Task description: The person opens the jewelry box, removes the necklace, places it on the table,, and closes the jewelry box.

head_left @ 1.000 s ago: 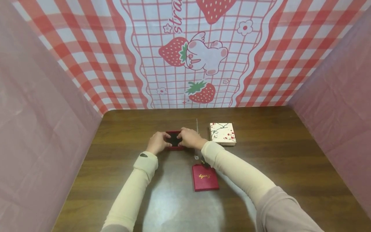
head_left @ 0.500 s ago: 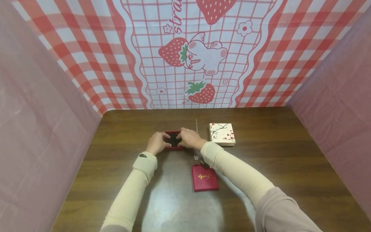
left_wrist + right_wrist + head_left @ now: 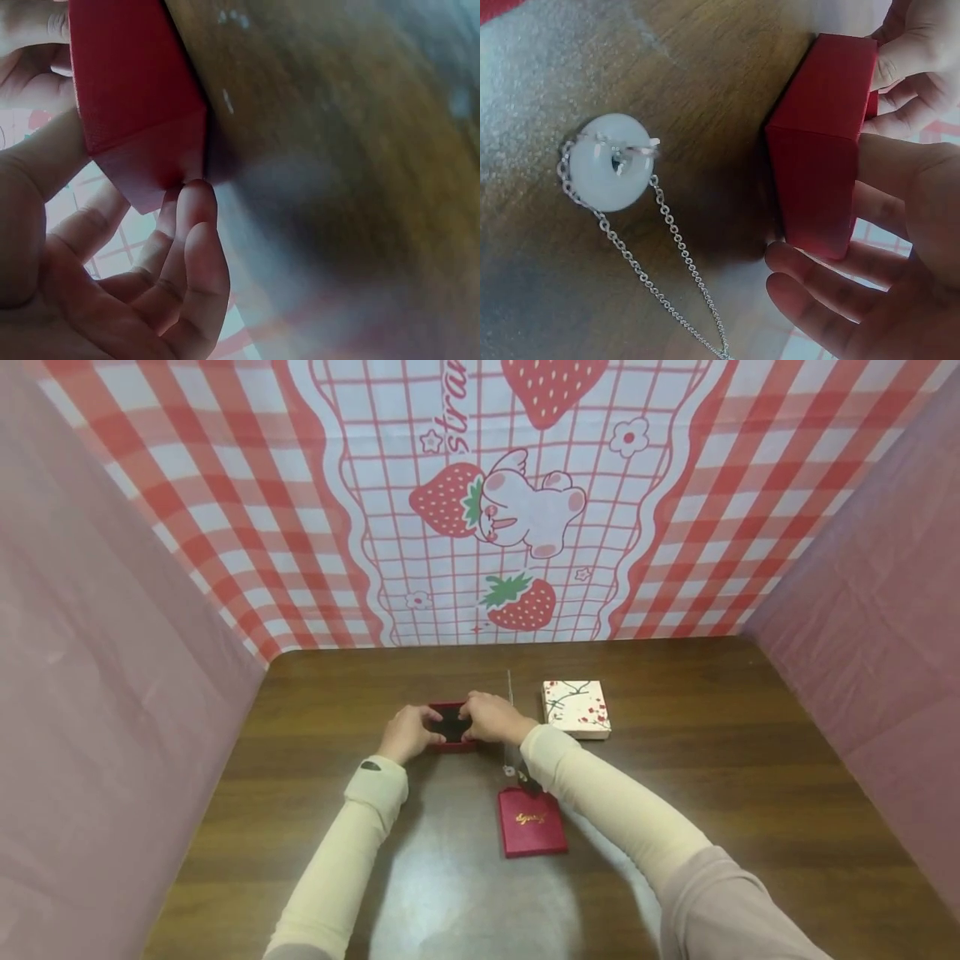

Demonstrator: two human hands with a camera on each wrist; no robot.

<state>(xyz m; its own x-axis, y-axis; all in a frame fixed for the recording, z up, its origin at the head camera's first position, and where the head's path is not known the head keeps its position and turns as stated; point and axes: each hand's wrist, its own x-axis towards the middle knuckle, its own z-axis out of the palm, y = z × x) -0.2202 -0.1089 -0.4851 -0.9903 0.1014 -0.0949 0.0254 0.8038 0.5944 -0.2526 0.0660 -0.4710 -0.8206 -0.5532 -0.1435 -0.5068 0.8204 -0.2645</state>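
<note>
A small red box (image 3: 453,747) with a black inside lies between both hands. My left hand (image 3: 407,732) grips its left end, with the thumb and a finger over the rim. At the opposite end, my right hand (image 3: 497,718) grips the box likewise. Both wrist views show the red outer walls (image 3: 139,75) with fingertips low against them. Beside the right hand a silver necklace lies on the table, its white ring pendant (image 3: 611,191) and chain (image 3: 682,255) clear in the right wrist view. The right forearm hides part of a small dark item (image 3: 528,783).
A red square lid or flat case (image 3: 532,835) with gold lettering lies nearer to me. To the right stands a cream box (image 3: 576,708) with a blossom print. The wooden table (image 3: 675,760) meets a strawberry-print cloth (image 3: 525,602) behind and pink cloths at both sides.
</note>
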